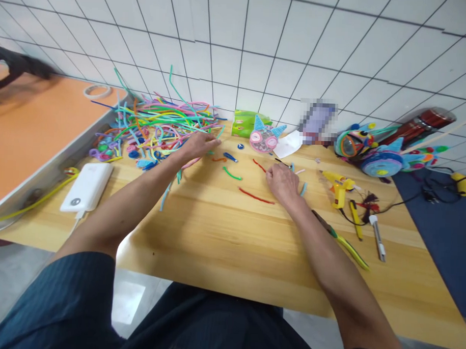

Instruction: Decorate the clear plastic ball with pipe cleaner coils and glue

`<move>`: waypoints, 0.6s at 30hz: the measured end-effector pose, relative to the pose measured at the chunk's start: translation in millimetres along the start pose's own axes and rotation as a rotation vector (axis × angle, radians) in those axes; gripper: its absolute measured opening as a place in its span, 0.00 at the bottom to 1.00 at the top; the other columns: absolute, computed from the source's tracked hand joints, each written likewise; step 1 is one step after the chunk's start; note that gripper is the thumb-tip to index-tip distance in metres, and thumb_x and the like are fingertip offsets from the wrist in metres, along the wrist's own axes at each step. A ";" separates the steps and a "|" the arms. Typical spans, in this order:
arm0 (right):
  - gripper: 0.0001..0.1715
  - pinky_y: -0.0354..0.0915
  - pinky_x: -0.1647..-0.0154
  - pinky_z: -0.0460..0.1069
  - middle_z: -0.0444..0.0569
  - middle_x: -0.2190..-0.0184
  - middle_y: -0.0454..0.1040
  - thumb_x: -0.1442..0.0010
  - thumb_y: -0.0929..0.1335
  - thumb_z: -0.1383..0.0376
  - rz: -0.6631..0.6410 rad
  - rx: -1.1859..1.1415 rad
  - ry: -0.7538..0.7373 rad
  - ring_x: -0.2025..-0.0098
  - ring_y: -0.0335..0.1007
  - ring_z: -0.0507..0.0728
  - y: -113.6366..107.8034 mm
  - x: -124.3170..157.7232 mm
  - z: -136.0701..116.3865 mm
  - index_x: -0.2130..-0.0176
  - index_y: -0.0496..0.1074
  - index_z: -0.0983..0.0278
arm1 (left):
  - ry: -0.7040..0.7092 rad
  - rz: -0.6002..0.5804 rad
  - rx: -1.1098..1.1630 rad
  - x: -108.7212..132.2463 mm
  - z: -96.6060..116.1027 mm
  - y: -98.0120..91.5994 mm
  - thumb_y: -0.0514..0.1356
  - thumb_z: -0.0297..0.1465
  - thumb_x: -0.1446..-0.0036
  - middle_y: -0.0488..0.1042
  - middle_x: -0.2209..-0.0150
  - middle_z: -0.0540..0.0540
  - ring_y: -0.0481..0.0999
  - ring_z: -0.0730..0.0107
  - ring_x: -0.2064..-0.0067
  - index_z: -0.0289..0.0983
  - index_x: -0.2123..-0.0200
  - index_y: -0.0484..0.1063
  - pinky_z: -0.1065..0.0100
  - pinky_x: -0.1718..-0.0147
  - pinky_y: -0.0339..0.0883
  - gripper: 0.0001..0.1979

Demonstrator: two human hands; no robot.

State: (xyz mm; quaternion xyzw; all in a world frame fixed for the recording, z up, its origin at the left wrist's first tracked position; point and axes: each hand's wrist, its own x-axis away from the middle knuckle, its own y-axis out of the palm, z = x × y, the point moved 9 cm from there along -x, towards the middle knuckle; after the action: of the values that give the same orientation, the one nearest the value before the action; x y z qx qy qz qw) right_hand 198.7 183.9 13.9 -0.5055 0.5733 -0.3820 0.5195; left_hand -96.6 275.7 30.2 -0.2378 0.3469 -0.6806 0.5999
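My left hand [199,144] reaches to the right edge of a tangled heap of colored pipe cleaners [162,118]. Its fingertips are closed on a short green pipe cleaner, whose ends show above and below them. My right hand [283,181] is curled low over the wood with its fingertips hidden. A red pipe cleaner piece [259,165] runs up to its knuckles. Between the hands lie another red piece [256,196], a bright green piece [232,173], an orange piece [218,160] and a blue piece [230,157]. Behind them stands a round pink face ornament [263,139] with blue horns.
A yellow glue gun [337,187], pliers [348,247], a yellow cutter [356,219] and a white pen-like tool [377,238] lie at right. Finished-looking fish ornaments [382,162] stand behind. At left is a white power bank [86,187] with a cable. A tiled wall closes the back.
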 end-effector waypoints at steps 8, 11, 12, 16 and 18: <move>0.10 0.67 0.48 0.58 0.57 0.61 0.82 0.29 0.65 0.64 0.209 -0.143 -0.228 0.54 0.76 0.66 -46.3 42.1 -12.9 0.61 0.75 0.60 | 0.064 -0.044 0.236 60.9 92.3 12.4 0.62 0.45 0.35 0.82 0.69 0.44 0.77 0.65 0.68 0.36 0.67 0.80 0.65 0.66 0.69 0.18; 0.10 0.66 0.50 0.57 0.55 0.63 0.82 0.27 0.64 0.64 0.207 -0.175 -0.249 0.56 0.76 0.65 -50.2 55.5 -18.4 0.60 0.74 0.59 | -0.026 -0.276 0.678 85.1 116.8 63.8 0.68 0.45 0.39 0.82 0.68 0.45 0.72 0.75 0.76 0.36 0.68 0.76 0.70 0.74 0.66 0.18; 0.09 0.66 0.51 0.56 0.54 0.64 0.82 0.27 0.64 0.63 0.190 -0.183 -0.253 0.57 0.77 0.65 -49.3 59.0 -20.7 0.59 0.74 0.59 | -0.056 -0.301 0.782 89.3 121.3 76.4 0.69 0.44 0.39 0.82 0.69 0.45 0.71 0.77 0.77 0.36 0.68 0.76 0.71 0.76 0.65 0.17; 0.08 0.66 0.54 0.54 0.52 0.63 0.84 0.27 0.65 0.62 0.107 -0.276 -0.217 0.59 0.79 0.63 -43.0 68.5 -21.8 0.56 0.75 0.59 | -0.105 -0.268 0.971 89.0 125.0 101.5 0.70 0.39 0.39 0.82 0.71 0.47 0.69 0.79 0.80 0.35 0.69 0.74 0.73 0.80 0.62 0.14; 0.10 0.67 0.57 0.52 0.50 0.63 0.85 0.28 0.65 0.62 0.057 -0.356 -0.181 0.61 0.80 0.62 -39.3 71.5 -17.2 0.54 0.76 0.58 | -0.114 -0.226 0.961 85.7 121.5 103.9 0.68 0.38 0.38 0.83 0.71 0.47 0.69 0.79 0.81 0.36 0.69 0.74 0.73 0.81 0.61 0.13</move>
State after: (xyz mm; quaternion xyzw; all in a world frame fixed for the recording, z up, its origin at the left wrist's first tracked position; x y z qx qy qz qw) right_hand 192.6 104.8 39.6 -0.6052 0.5968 -0.2130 0.4820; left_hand 46.7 164.8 22.1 -0.0075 -0.0675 -0.8103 0.5821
